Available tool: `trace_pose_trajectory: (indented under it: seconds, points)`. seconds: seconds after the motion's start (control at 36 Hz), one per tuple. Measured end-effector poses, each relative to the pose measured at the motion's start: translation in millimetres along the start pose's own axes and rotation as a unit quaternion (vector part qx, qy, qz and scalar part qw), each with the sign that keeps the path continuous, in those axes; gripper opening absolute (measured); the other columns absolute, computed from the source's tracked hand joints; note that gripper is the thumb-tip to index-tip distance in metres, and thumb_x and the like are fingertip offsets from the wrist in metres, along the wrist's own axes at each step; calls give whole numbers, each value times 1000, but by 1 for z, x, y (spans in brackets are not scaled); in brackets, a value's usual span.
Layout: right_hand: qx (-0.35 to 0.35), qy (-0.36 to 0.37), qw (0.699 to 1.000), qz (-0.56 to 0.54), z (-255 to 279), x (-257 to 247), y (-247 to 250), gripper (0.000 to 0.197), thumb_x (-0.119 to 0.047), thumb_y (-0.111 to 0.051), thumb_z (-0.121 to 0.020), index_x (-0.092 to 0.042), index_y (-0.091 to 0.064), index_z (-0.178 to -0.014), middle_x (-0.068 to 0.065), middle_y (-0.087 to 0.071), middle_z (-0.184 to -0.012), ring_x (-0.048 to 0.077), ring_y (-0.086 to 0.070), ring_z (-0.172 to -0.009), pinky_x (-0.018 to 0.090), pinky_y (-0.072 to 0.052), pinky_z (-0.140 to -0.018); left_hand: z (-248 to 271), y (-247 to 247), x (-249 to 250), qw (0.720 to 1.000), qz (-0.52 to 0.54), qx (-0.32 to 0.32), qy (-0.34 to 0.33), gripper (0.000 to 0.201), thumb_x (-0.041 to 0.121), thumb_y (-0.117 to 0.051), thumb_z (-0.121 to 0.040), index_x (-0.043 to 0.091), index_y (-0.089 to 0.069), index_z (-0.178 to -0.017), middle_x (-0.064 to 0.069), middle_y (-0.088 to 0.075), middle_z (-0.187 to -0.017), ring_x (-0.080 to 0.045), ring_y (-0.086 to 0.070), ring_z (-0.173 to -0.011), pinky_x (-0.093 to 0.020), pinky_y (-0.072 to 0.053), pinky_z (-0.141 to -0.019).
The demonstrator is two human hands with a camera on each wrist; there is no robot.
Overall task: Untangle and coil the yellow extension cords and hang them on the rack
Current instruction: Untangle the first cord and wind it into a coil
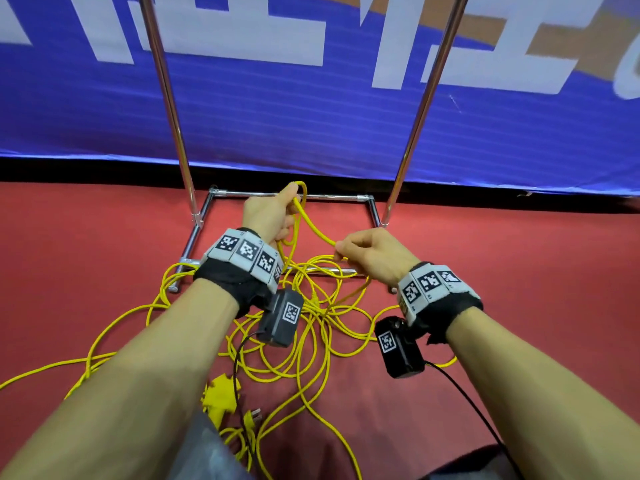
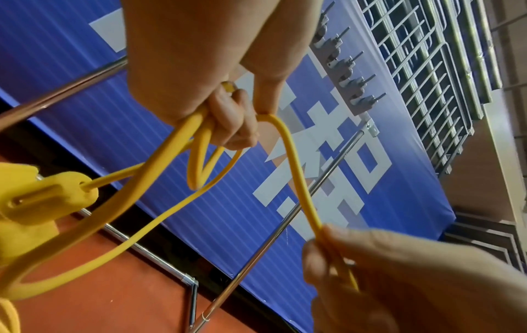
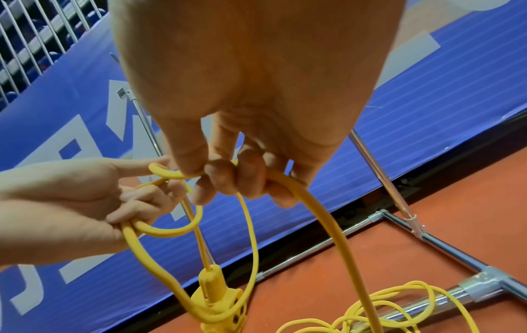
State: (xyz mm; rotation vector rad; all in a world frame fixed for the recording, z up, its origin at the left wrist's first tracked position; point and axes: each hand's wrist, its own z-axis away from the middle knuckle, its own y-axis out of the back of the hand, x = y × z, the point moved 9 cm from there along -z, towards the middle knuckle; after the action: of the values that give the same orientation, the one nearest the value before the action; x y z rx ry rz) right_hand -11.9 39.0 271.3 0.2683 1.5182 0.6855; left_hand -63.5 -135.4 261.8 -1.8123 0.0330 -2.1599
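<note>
Yellow extension cord (image 1: pixel 313 327) lies tangled on the red floor in front of the chrome rack (image 1: pixel 172 109). My left hand (image 1: pixel 287 216) is raised over the rack's base and grips a few loops of cord (image 2: pixel 199 144). A yellow socket end (image 2: pixel 45 198) hangs below those loops. My right hand (image 1: pixel 341 252) pinches the strand (image 1: pixel 317 232) that runs from the left hand down to the tangle. In the right wrist view its fingers (image 3: pixel 228 182) curl round the cord, and the socket end (image 3: pixel 216 297) dangles under my left hand (image 3: pixel 119 202).
A blue banner (image 1: pixel 311 126) stands behind the rack. The rack's base bars (image 1: pixel 277 194) lie on the floor, with cord draped over the near one. A yellow socket block (image 1: pixel 220 393) and a plug (image 1: pixel 252 415) lie near my knees. A grey strip with several pegs (image 2: pixel 345 74) sits high up.
</note>
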Motion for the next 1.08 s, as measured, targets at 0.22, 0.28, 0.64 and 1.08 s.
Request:
trace_pose_trajectory:
  seconds: [0.22, 0.28, 0.64, 1.08]
  points:
    - [36, 26, 999, -22, -14, -10, -3, 32, -27, -56, -95, -19, -68, -67, -11, -43, -42, 5, -35, -40, 20, -29, -44, 4, -12, -17, 999, -37, -19, 20, 28, 22, -70, -87, 7, -59, -67, -8, -44, -65, -10, -29, -37, -15, -16, -34]
    - [35, 28, 999, -24, -15, -11, -6, 32, -26, -55, -96, -18, -67, -67, -11, -42, -41, 4, -34, -40, 18, -28, -45, 4, -13, -20, 998, -53, -24, 15, 28, 20, -67, -88, 7, -59, -64, -9, -44, -64, -12, -30, -39, -15, -18, -33]
    - [12, -19, 997, -69, -4, 15, -7, 31, -15, -50, -97, -12, -64, -70, -1, -53, -51, 12, -45, -45, 23, -38, -50, -4, -8, 1, 996, -70, -14, -44, 31, 17, -57, -95, 7, -59, -66, -7, -46, -62, -4, -31, -31, -12, -19, -33]
    - [34, -14, 995, -94, -9, -4, -9, 30, -14, -49, -97, -12, -64, -71, 2, -52, -54, 15, -46, -45, 22, -38, -45, 8, -25, -25, 990, -132, -36, -23, 37, 18, -62, -91, 9, -53, -56, 5, -41, -38, -8, -31, -31, -16, -22, -35]
